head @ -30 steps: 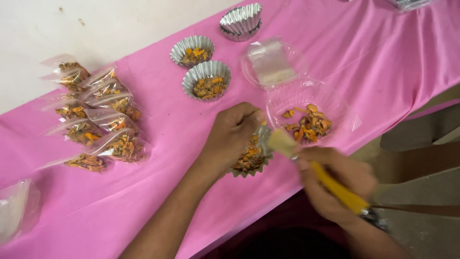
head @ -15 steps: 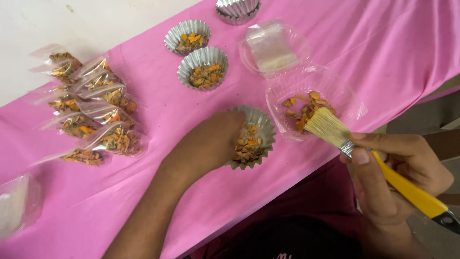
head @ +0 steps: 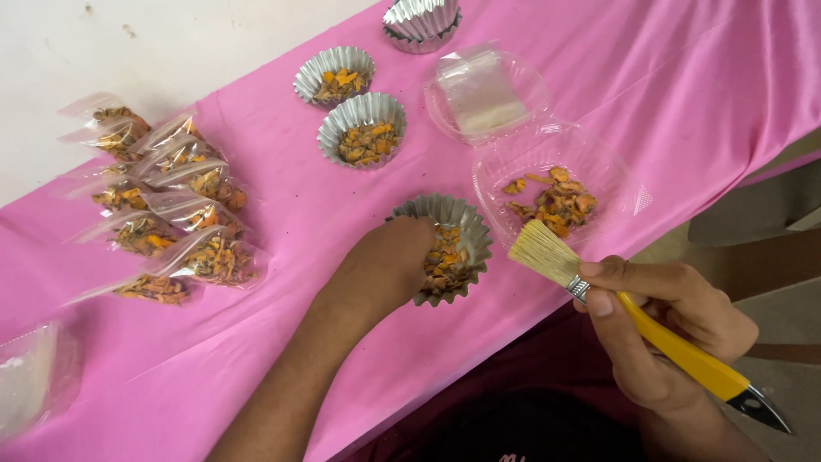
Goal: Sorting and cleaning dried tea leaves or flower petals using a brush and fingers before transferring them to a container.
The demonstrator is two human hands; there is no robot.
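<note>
1. Fingers of my left hand point(head: 389, 265) dip into a foil cup point(head: 445, 248) of orange chips, bunched together on them; whether they pinch any I cannot tell.
2. My right hand point(head: 663, 334) is closed around a yellow-handled brush point(head: 633, 316), bristles pointing toward the foil cup, just beside a clear tray point(head: 556, 184) holding more chips.
3. Two filled cups point(head: 359, 107) sit farther back on the pink surface point(head: 282, 205).
4. Small filled bags point(head: 162, 205) lie in a row to the left, well apart.
</note>
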